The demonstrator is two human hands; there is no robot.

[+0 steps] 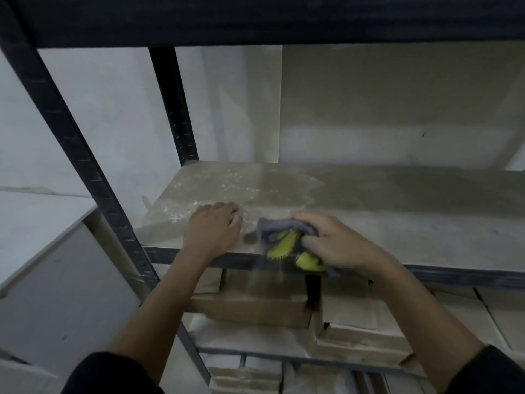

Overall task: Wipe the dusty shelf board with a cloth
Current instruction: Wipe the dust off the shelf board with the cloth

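The pale brown shelf board [383, 217] spans a dark metal rack, with whitish dust across its left and back part. My right hand [338, 243] grips a bunched grey and yellow-green cloth [279, 240] at the board's front edge; part of the cloth hangs over the edge. My left hand [213, 226] lies flat, palm down, on the board just left of the cloth, fingers slightly apart, holding nothing.
Dark slotted uprights [85, 166] [173, 103] stand at the left, and a dark shelf [255, 21] runs overhead. Cardboard boxes [255, 305] fill the shelf below. A white wall [113, 109] lies behind and a white surface [42, 217] to the left.
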